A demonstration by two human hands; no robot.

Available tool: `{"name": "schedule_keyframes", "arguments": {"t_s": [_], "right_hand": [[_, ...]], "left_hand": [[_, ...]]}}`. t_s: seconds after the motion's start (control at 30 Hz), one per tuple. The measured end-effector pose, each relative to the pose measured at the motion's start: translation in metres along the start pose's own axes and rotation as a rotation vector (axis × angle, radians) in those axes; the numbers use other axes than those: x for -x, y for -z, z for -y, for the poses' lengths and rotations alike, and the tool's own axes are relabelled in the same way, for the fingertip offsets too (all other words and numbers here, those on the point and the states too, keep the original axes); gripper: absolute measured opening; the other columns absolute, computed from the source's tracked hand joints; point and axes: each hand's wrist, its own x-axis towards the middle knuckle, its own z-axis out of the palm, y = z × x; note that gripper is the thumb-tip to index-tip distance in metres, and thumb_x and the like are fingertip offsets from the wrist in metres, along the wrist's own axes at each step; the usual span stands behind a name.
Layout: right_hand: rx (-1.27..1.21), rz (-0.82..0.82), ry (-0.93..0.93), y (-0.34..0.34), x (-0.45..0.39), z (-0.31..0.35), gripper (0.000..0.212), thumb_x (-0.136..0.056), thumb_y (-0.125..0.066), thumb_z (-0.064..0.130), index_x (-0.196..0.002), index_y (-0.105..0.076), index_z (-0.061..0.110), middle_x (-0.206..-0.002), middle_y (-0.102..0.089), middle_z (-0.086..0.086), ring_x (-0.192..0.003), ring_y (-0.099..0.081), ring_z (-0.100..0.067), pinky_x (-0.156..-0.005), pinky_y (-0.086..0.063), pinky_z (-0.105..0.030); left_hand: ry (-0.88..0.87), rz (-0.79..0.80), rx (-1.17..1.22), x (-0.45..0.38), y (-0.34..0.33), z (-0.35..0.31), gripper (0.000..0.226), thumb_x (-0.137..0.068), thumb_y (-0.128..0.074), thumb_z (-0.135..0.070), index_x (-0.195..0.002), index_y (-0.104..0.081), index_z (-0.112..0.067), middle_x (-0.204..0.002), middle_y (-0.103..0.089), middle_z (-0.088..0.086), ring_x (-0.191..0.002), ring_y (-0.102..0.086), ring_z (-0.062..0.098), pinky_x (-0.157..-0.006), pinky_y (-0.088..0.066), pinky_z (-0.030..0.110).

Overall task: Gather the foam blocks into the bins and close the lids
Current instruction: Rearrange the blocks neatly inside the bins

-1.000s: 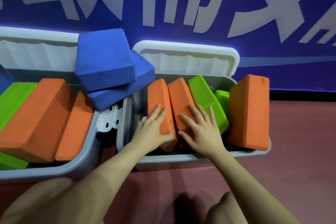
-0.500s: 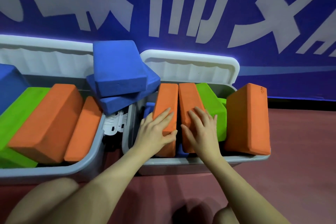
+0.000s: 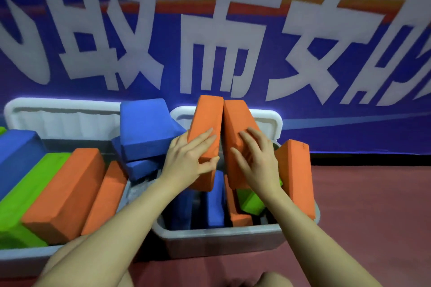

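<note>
Two grey bins stand side by side, lids open against the wall. Over the right bin (image 3: 217, 237) my left hand (image 3: 189, 161) grips an orange foam block (image 3: 206, 121), thumb curled round its lower edge. My right hand (image 3: 256, 161) holds a second orange block (image 3: 235, 121) beside it, fingers spread on its face. Both blocks are raised and lean together at the top. Inside the right bin lie a blue block (image 3: 215, 200), an orange one (image 3: 240, 219) and a green one (image 3: 250, 200). A tall orange block (image 3: 296, 175) stands at its right end.
The left bin (image 3: 30, 261) is piled with orange (image 3: 63, 196), green (image 3: 28, 189) and blue blocks. Two blue blocks (image 3: 144, 128) are stacked across the gap between the bins. White lids (image 3: 63, 116) lean on the blue banner wall. Red floor (image 3: 373, 205) stretches to the right.
Both hands have lifted the two orange blocks up out of the right bin; they now stand higher, uncovering blue, orange and green blocks below. The camera has tilted upward.
</note>
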Motion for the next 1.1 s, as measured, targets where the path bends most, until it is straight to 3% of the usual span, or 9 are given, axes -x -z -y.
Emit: {"name": "schedule_keyframes", "arguments": {"t_s": [0.37,0.43,0.53,0.6,0.67,0.73,0.83,0.97,1.1], "right_hand": [[-0.172,-0.085,0.008,-0.031,-0.084,0.048,0.047,-0.09,-0.054,0.041,-0.124,-0.059,0.01,-0.131,-0.054,-0.01,-0.117,-0.053,-0.03,-0.093,-0.048,-0.039],[-0.211,-0.077,-0.005,-0.045,-0.091,0.056,0.048,-0.09,-0.053,0.044,-0.124,-0.059,0.011,-0.131,-0.054,-0.009,-0.117,-0.054,-0.029,-0.09,-0.049,-0.039],[-0.244,-0.054,-0.04,-0.063,-0.092,0.06,0.049,-0.09,-0.052,0.045,-0.125,-0.059,0.011,-0.132,-0.053,-0.007,-0.119,-0.053,-0.028,-0.09,-0.051,-0.043],[-0.246,-0.036,-0.067,-0.071,-0.09,0.059,0.049,-0.09,-0.051,0.045,-0.125,-0.059,0.011,-0.132,-0.053,-0.007,-0.12,-0.052,-0.027,-0.091,-0.051,-0.043],[-0.246,-0.021,-0.087,-0.077,-0.085,0.058,0.05,-0.09,-0.051,0.045,-0.125,-0.059,0.011,-0.132,-0.053,-0.007,-0.12,-0.052,-0.027,-0.091,-0.05,-0.042],[-0.243,-0.005,-0.094,-0.081,-0.08,0.057,0.05,-0.09,-0.051,0.045,-0.125,-0.059,0.01,-0.132,-0.053,-0.008,-0.119,-0.052,-0.026,-0.092,-0.049,-0.041],[-0.245,0.003,-0.104,-0.081,-0.078,0.06,0.052,-0.09,-0.049,0.046,-0.125,-0.059,0.01,-0.131,-0.053,-0.007,-0.12,-0.051,-0.024,-0.093,-0.047,-0.037],[-0.264,-0.031,-0.125,-0.072,-0.086,0.068,0.052,-0.09,-0.049,0.048,-0.125,-0.058,0.011,-0.132,-0.052,-0.005,-0.121,-0.051,-0.024,-0.09,-0.048,-0.038],[-0.301,-0.106,-0.12,-0.053,-0.1,0.076,0.05,-0.09,-0.05,0.046,-0.126,-0.057,0.011,-0.132,-0.051,-0.004,-0.12,-0.052,-0.023,-0.089,-0.049,-0.038]], "left_hand": [[-0.165,-0.062,-0.487,-0.059,0.089,0.054,0.047,-0.075,-0.048,-0.044,-0.1,-0.076,-0.015,-0.109,-0.072,0.001,-0.099,-0.062,0.051,-0.076,-0.05,0.049],[-0.172,0.002,-0.554,-0.062,0.098,0.072,0.044,-0.072,-0.052,-0.043,-0.096,-0.077,-0.016,-0.105,-0.072,0.001,-0.097,-0.062,0.052,-0.074,-0.05,0.049],[-0.164,0.131,-0.609,-0.063,0.101,0.101,0.037,-0.059,-0.084,-0.035,-0.089,-0.077,-0.016,-0.108,-0.071,0.003,-0.1,-0.06,0.054,-0.073,-0.05,0.051],[-0.102,0.276,-0.541,-0.06,0.096,0.113,0.047,-0.058,-0.089,-0.032,-0.1,-0.074,-0.016,-0.129,-0.061,0.009,-0.115,-0.052,0.054,-0.085,-0.046,0.054],[-0.055,0.431,-0.47,-0.051,0.082,0.122,0.068,-0.077,-0.075,-0.037,-0.138,-0.05,-0.022,-0.157,-0.023,0.008,-0.141,-0.025,0.038,-0.109,-0.026,0.048],[-0.004,0.547,-0.464,-0.041,0.07,0.129,0.084,-0.085,-0.065,-0.043,-0.152,-0.016,-0.029,-0.161,0.006,0.0,-0.147,-0.009,0.021,-0.115,-0.012,0.039],[0.054,0.505,-0.367,-0.029,0.058,0.128,0.095,-0.084,-0.056,-0.061,-0.153,0.001,-0.029,-0.16,0.01,-0.004,-0.147,-0.009,0.017,-0.117,-0.008,0.043],[0.125,0.482,-0.394,-0.026,0.06,0.118,0.114,-0.059,-0.009,-0.095,-0.151,0.012,-0.03,-0.161,0.005,-0.002,-0.148,-0.004,0.022,-0.116,-0.001,0.048],[0.119,0.353,-0.301,-0.039,0.063,0.087,0.114,-0.054,-0.014,-0.097,-0.14,0.03,-0.038,-0.161,0.002,0.002,-0.147,-0.009,0.022,-0.117,0.0,0.046]]}}
